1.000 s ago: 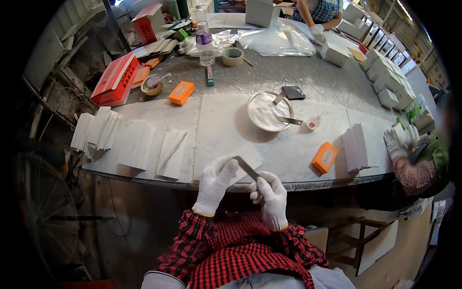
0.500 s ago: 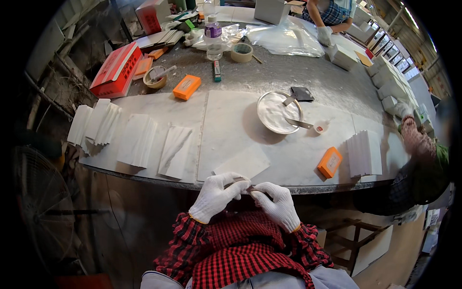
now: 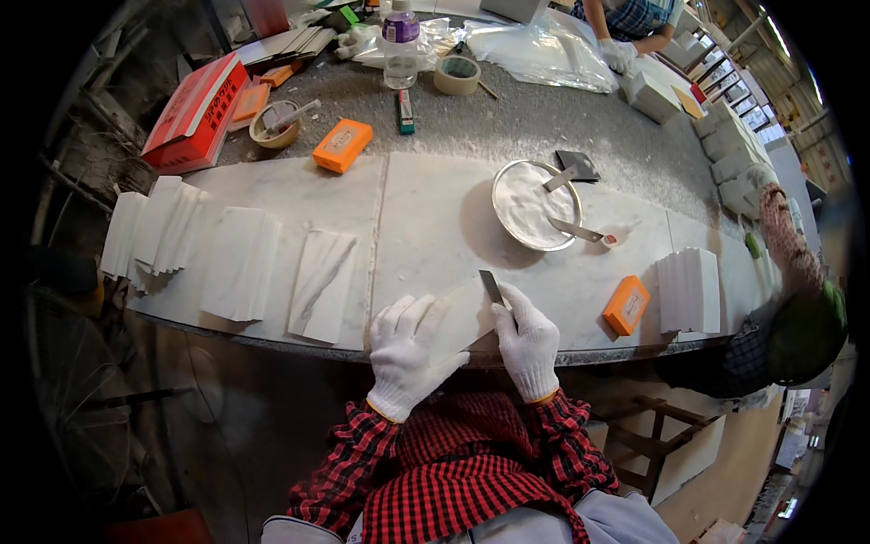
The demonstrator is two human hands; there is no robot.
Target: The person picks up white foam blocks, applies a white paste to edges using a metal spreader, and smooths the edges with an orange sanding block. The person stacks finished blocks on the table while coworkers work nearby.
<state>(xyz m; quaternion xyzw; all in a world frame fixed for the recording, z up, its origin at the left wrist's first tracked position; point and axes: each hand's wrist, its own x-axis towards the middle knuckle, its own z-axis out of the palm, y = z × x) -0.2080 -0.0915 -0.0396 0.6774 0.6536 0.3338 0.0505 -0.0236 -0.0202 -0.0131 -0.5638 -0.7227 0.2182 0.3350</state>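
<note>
A pale marble tile (image 3: 464,313) lies near the table's front edge, between my two white-gloved hands. My left hand (image 3: 406,349) rests over its left side with fingers stretched and thumb spread along the near edge. In my right hand (image 3: 526,340) is a dark, narrow blade (image 3: 490,286), pinched between thumb and fingers and pointing away from me over the tile's right side. Beyond it sits a metal bowl (image 3: 500,214) of white powder or paste with two metal spatulas (image 3: 578,229) in it. A small white cup (image 3: 621,236) stands beside the bowl.
White tile stacks stand left (image 3: 240,263) and right (image 3: 689,290). An orange box (image 3: 626,306) is right of my hands, another orange box (image 3: 343,145) farther left. Tape (image 3: 457,75), a bottle (image 3: 401,45) and a red carton (image 3: 197,113) lie behind. Two co-workers are at the table's far and right sides.
My hands have parted and moved forward from the table edge onto the tile. The left one has spread out over it; the right one now holds the blade out over the tile.
</note>
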